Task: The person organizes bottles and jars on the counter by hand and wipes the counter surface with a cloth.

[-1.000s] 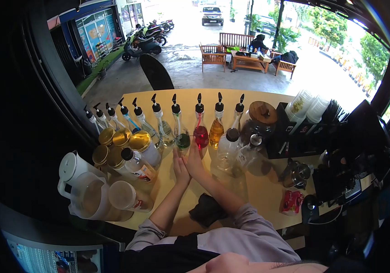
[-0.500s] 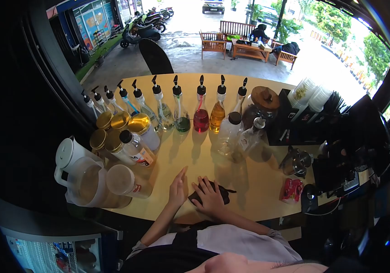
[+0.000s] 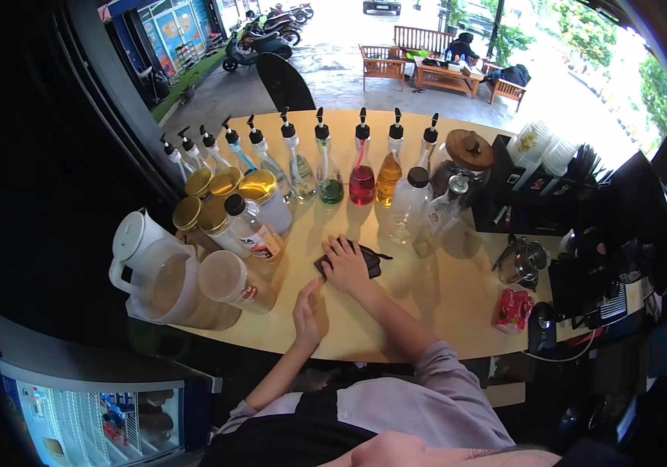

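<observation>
My right hand (image 3: 344,266) lies flat with its fingers spread on a folded black cloth (image 3: 371,263), pressing it against the tabletop. A thin dark end of the cloth sticks out to the right; part of it is hidden under the palm. Nearer to me, my left hand (image 3: 307,316) rests on its edge on the table, fingers extended, holding nothing. Its fingertips come close to the near left side of the cloth. Beyond both hands stand pump bottles, among them one with red liquid (image 3: 361,185) and one with amber liquid (image 3: 388,182).
On the left are a white-lidded pitcher (image 3: 133,237), a clear tub (image 3: 232,280) and gold-lidded jars (image 3: 259,187). A black-capped bottle (image 3: 410,204), a wooden-lidded jar (image 3: 467,152), a metal pitcher (image 3: 522,263) and a pink packet (image 3: 512,310) stand to the right.
My right hand has slid the black cloth forward, away from me, with the arm reaching further out. The left hand stays near the front, fingers still extended. The camera view has shifted slightly.
</observation>
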Demonstrator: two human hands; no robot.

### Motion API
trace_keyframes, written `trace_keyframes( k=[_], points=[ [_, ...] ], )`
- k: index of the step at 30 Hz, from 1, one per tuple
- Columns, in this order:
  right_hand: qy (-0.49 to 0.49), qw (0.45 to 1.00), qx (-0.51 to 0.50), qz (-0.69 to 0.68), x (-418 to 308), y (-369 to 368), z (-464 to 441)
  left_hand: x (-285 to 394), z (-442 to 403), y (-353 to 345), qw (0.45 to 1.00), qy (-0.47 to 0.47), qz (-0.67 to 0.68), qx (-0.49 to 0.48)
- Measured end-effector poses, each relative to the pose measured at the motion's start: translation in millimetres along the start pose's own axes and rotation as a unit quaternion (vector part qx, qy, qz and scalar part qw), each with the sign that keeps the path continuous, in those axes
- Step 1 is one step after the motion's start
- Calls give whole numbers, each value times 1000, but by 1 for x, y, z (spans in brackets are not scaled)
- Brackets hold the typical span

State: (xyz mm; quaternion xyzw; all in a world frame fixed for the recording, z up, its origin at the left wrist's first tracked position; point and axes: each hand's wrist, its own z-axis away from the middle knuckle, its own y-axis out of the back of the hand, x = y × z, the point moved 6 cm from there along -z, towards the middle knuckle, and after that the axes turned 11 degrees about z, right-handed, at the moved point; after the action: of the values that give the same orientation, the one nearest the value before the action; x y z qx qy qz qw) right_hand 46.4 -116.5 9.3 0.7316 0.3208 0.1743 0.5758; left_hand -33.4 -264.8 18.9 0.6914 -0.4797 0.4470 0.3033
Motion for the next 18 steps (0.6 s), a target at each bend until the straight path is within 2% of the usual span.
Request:
trace_keyframes(
  k=[1,2,4,5,7,8,9,10,11,13,14,16,18],
  points=[
    [24,1000,-3,-5,-4,1,9,-4,14,7,998,26,64,4],
    [26,1000,-1,-7,-7,1,21,-4,27,17,998,26,61,4],
    [85,996,-24,1,-27,12,45,-15,57,52,986,94,105,87],
    [89,996,-24,-2,-37,23,48,-18,68,67,986,94,101,90],
    [78,986,-140,50,-56,41,55,-29,88,104,959,135,126,215],
    [80,986,-140,47,-68,48,52,-28,88,108,959,136,123,217],
    [80,990,-77,-91,-86,62,43,-12,79,110,957,112,108,243],
    [79,970,-13,-228,-101,73,36,1,74,115,955,88,92,269],
    [80,969,-12,-232,-117,72,31,1,68,118,961,72,148,223],
    [106,928,32,-355,-145,72,20,-2,57,122,963,63,154,212],
    [107,928,37,-356,-155,70,17,-2,50,121,964,54,165,200],
    [30,926,41,-373,-160,52,16,-4,45,122,956,74,191,211],
    [12,934,52,-353,-154,42,10,-1,41,118,953,137,175,204]
  ],
)
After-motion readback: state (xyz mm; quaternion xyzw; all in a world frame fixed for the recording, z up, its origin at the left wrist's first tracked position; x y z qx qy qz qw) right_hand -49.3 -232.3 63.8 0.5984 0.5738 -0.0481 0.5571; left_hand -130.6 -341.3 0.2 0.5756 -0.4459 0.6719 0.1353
